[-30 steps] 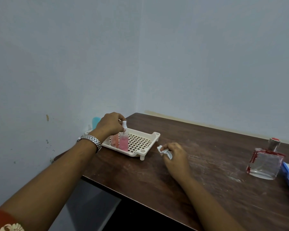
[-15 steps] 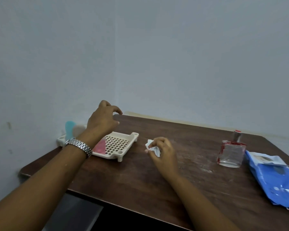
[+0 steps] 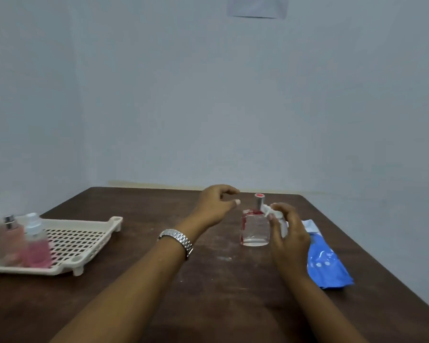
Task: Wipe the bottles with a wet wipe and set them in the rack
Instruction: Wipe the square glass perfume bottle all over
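Counter (image 3: 221, 305), dark wood, carrying the following. Rack (image 3: 60, 268), cream plastic mesh, at our far left; we count two pink bottles (image 3: 37, 246) standing upright in its near corner, the leftmost blurred at the frame edge. Glass bottle (image 3: 255, 230), clear with red trim and a metal cap, upright on the counter right of centre, well apart from the rack and not yet in it. Pack (image 3: 326, 263), blue, lying flat just right of the glass bottle and partly behind our right wrist. Left hand (image 3: 216, 206), with a watch (image 3: 177, 240) on its wrist, hovers just left of the bottle's cap, fingers loosely curved, thumb and forefinger apart, gripping nothing. Right hand (image 3: 289, 235) clasps a crumpled white wipe (image 3: 274, 215) at the bottle's right shoulder; whether the wipe already touches the glass we cannot tell. Step in hand, as we judge it: starting on the third bottle, two being racked. Next move, in our judgement, calls for the left hand to pinch the cap or neck and steady the glass bottle, so that the wipe can rub down its sides without tipping it, before we carry it across to the rack.
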### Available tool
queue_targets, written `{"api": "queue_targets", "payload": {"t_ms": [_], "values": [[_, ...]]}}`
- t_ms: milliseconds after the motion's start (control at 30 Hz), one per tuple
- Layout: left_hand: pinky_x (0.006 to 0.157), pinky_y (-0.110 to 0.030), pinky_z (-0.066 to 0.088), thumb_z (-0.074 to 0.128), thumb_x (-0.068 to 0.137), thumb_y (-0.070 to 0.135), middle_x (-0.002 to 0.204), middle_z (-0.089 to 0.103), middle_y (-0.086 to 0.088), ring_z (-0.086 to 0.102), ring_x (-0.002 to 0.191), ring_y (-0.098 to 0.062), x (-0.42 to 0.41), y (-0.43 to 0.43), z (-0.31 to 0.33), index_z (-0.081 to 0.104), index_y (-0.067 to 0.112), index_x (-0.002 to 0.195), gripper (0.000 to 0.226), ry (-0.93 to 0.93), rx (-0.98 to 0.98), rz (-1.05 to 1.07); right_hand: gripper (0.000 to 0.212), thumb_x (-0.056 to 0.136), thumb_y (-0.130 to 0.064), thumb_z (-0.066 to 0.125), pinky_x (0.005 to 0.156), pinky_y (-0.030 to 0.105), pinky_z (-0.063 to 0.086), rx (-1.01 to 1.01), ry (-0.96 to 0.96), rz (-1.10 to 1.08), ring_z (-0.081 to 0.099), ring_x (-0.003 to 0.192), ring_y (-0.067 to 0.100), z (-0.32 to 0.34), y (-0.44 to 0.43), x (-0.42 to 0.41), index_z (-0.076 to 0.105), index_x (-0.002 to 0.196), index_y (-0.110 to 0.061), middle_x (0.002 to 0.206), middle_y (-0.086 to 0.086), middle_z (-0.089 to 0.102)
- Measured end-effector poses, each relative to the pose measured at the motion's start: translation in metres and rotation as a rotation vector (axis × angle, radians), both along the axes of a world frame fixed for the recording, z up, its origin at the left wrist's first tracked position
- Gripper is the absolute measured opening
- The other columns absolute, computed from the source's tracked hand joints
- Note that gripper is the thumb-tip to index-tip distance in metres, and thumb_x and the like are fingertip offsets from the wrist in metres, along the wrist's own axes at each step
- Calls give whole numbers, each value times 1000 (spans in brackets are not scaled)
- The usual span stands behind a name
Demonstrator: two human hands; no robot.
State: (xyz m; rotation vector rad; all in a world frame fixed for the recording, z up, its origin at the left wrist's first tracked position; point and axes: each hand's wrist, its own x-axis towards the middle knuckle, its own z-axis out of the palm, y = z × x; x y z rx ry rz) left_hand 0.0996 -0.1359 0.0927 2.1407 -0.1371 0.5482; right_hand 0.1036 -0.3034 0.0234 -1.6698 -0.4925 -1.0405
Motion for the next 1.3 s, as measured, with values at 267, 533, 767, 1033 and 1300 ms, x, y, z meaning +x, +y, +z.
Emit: {"api": "queue_targets", "payload": {"t_ms": [267, 533, 767, 1033, 1300], "values": [[106, -32, 32, 80, 74, 34, 127, 53, -1, 34, 126, -21, 58, -50, -26, 69, 17, 113, 44, 57, -79, 87, 14, 90, -6, 58, 73, 3, 40, 222, 75, -98, 56, 89, -11, 0, -27, 25, 65, 101, -11, 93, -13, 63], [105, -36, 26, 79, 73, 38, 119, 49, 13, 31, 125, -15, 71, -54, -38, 73, 22, 99, 31, 1, -101, 188, 10, 90, -12, 59, 66, 3, 42, 308, 181, -23, 57, 85, -7, 6, -16, 34, 62, 95, -21, 89, -13, 64], [102, -34, 27, 76, 77, 36, 113, 47, 17, 34, 124, -14, 56, -26, -34, 72, 19, 105, 33, -94, -86, 188, 9, 89, -11, 60, 65, 4, 43, 383, 173, 48, 59, 80, -7, 17, 9, 40, 62, 94, -18, 85, -14, 64], [109, -46, 26, 78, 74, 40, 113, 50, 24, 38, 125, -12, 18, 58, -37, 67, 42, 86, 17, -77, -87, 182, 14, 89, -14, 61, 74, 30, 54, 397, 249, 251, 65, 86, 9, 23, 73, 43, 64, 89, -28, 90, -5, 69], [105, -52, 36, 69, 50, 77, 110, 54, 33, 47, 122, -11, 10, 103, -48, 72, 53, 81, 40, -31, -115, 40, 10, 86, -11, 64, 78, 22, 52, 302, 290, 554, 66, 91, 9, 29, 113, 29, 68, 95, -13, 94, -1, 70]]}}
